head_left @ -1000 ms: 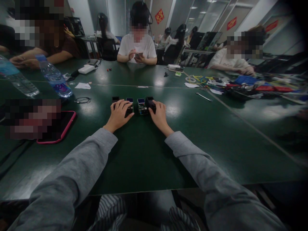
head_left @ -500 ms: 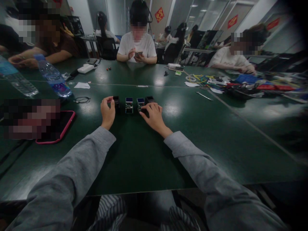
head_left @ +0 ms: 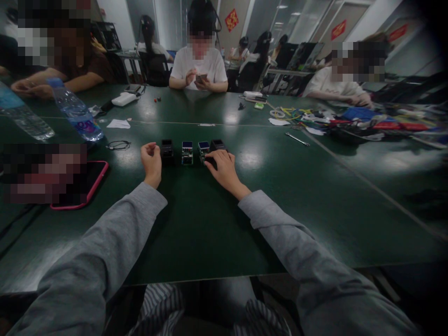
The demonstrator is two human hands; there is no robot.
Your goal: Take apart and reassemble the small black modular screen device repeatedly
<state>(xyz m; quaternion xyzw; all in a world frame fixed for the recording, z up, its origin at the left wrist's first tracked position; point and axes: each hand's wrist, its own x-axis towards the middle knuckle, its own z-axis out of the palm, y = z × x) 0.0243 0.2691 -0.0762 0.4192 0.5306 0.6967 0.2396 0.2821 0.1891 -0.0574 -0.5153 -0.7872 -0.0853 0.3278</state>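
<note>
Four small devices would be too exact to name closely: several stand in a row on the green table [head_left: 210, 224]. At the left end is a black plastic case [head_left: 167, 150] with a window opening. My left hand [head_left: 151, 163] is just left of it, apart from it, fingers curled in with nothing seen in them. In the middle are a circuit board with a small screen [head_left: 187, 153] and a second, slightly tilted circuit board [head_left: 203, 148]. My right hand [head_left: 223, 169] has its fingers bent over a second black case [head_left: 217, 143], hiding its lower part; the thumb is close to the tilted board.
A pink-edged phone [head_left: 96, 184], two water bottles, including a blue-labelled bottle [head_left: 79, 112], and a coiled black cable [head_left: 119, 145] lie left. Rightward are a wrench [head_left: 297, 139] and a heap of cables [head_left: 350, 123]. A person [head_left: 199, 70] sits opposite holding a phone.
My left hand has moved left off the left black case, uncovering it. My right fingers have shifted slightly right, from the tilted board's edge onto the right black case.
</note>
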